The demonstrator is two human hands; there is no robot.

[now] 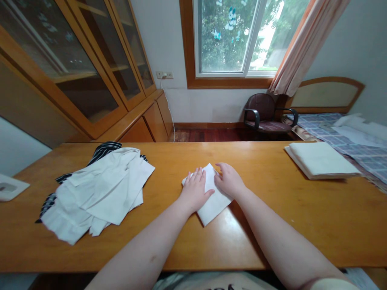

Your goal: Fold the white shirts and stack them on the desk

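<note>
A small folded white cloth (pixel 213 205) lies on the wooden table (pixel 272 209) in front of me. My left hand (pixel 195 191) rests flat on its left part, fingers stretched out together. On the cloth's upper right part lies my right hand (pixel 229 179), its fingers extended and pointing left toward the cloth's top corner. Neither hand grips anything; both press down on the cloth.
A loose pile of white cloths (pixel 99 193) over a striped garment (pixel 101 150) lies at the left. A neat stack of folded white cloths (pixel 320 161) sits at the right. A white object (pixel 10 186) is at the far left edge. A chair (pixel 266 114) and bed (pixel 347 137) stand behind.
</note>
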